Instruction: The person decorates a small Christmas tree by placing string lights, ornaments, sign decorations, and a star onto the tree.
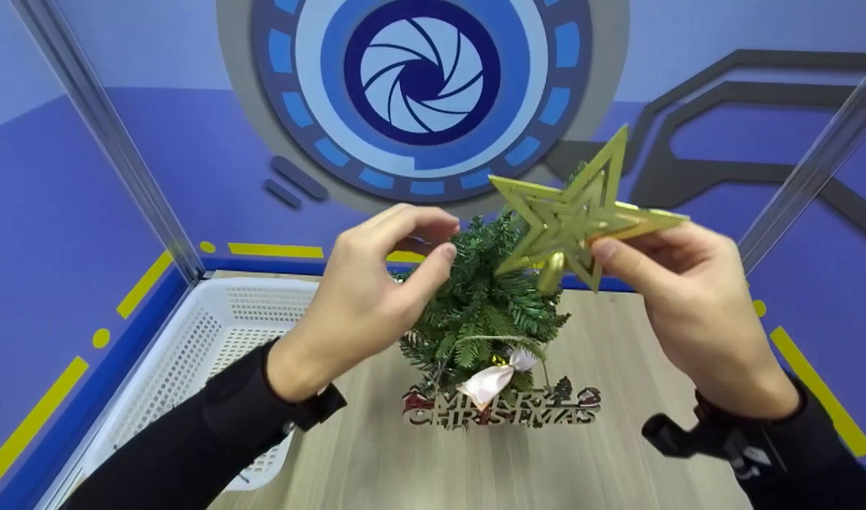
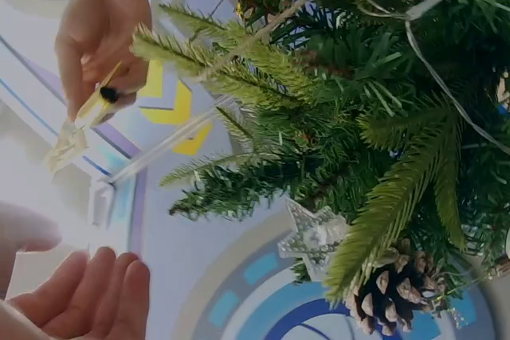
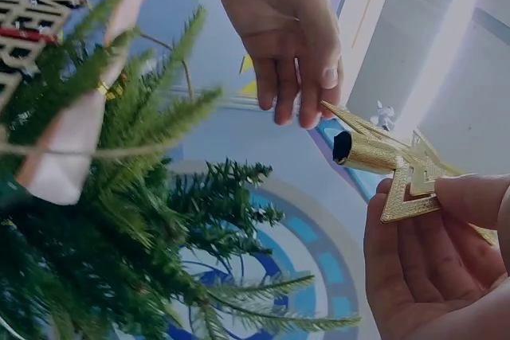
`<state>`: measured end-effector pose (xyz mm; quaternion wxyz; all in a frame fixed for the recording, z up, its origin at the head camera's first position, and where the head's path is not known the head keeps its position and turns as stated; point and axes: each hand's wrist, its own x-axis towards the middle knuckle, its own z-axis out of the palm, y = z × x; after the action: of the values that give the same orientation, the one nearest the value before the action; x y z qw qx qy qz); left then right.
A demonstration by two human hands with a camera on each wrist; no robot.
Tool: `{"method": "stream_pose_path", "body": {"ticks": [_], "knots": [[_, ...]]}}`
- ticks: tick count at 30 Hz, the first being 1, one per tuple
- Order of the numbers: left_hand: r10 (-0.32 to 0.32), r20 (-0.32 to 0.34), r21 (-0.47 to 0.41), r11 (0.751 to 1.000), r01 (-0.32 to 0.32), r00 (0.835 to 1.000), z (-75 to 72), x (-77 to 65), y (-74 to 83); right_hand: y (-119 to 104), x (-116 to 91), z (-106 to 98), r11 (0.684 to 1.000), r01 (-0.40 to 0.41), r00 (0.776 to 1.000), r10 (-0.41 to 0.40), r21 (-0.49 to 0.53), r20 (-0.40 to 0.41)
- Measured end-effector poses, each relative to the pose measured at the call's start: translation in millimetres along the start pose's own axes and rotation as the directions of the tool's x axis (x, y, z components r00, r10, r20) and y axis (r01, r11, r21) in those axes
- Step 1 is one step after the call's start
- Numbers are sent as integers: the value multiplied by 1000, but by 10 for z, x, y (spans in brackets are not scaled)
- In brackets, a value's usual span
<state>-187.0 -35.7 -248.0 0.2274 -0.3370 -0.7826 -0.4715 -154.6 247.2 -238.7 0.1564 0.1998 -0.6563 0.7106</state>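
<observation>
My right hand (image 1: 694, 297) pinches a gold star tree topper (image 1: 571, 219) by one of its lower points, thumb in front. In the right wrist view a hollow gold tube (image 3: 366, 153) with a dark opening sticks out from the star's back. Left of the star, my left hand (image 1: 376, 283) is raised beside the treetop, fingers loosely bent and thumb apart, with nothing between them. A small green Christmas tree (image 1: 475, 304) stands on the table between and below the hands. A pale bow (image 1: 489, 382) and a "Merry Christmas" sign (image 1: 503, 409) hang on its front.
A white plastic basket (image 1: 263, 287) stands on the table's left side, partly behind my left arm. The wooden tabletop (image 1: 617, 354) reaches back to a blue printed wall. In the left wrist view, a pinecone (image 2: 390, 292) and a clear star ornament (image 2: 312, 236) hang on the tree.
</observation>
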Motion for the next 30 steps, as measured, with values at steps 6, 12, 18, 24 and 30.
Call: {"method": "stream_pose_path", "body": {"ticks": [6, 12, 18, 24, 30], "knots": [[-117, 104, 25, 993, 115, 988, 27, 192, -131, 6, 240, 38, 1000, 13, 1000, -13, 16, 23], [-157, 237, 31, 988, 154, 959, 16, 417, -282, 21, 419, 64, 999, 28, 999, -29, 32, 20], [-230, 356, -79, 958, 275, 906, 121, 521, -325, 50, 573, 123, 999, 39, 999, -39, 9, -1], [-246, 356, -92, 951, 296, 901, 283, 528, -326, 91, 626, 123, 999, 12, 1000, -12, -48, 4], [-250, 333, -160, 935, 316, 909, 407, 495, -351, 132, 611, 104, 994, -21, 1000, 22, -107, 14]]}}
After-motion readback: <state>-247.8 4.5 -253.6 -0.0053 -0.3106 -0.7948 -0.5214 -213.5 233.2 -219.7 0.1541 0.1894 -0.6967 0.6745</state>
